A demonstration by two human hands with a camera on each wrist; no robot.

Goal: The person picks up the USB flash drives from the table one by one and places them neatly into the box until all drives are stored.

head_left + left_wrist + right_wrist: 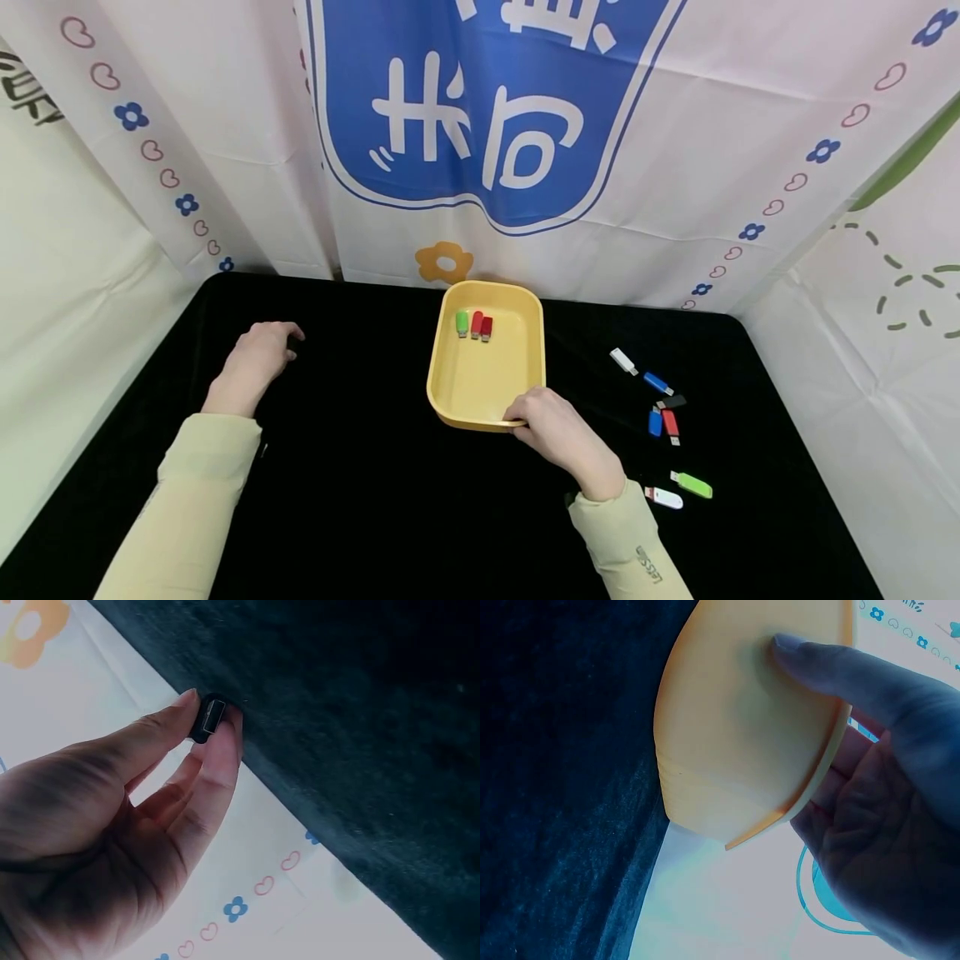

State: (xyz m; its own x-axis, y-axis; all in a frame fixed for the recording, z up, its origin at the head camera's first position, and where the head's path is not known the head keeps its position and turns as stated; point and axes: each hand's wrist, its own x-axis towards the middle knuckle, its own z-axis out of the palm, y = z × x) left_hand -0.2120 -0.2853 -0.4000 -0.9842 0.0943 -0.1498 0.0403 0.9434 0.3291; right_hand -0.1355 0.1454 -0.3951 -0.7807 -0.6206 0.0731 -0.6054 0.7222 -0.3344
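My left hand [251, 362] is over the left side of the black-covered table. In the left wrist view it pinches a black USB stick [201, 729] between thumb and fingertips, metal plug facing the camera. My right hand [564, 437] grips the near right rim of a yellow tray [480, 387]. The right wrist view has the thumb [810, 666] against the tray's outer wall and the other fingers over the rim. Inside the tray, toward its far left, a green USB stick [462, 322], a red one [477, 323] and a darker red one [487, 328] lie side by side.
Right of the tray lie several more USB sticks: white [621, 360], blue [657, 382], black [673, 401], a second blue [655, 422], red [670, 422], green [693, 485] and a red-and-white one [666, 498]. White printed curtains [390, 242] border the table's back and sides.
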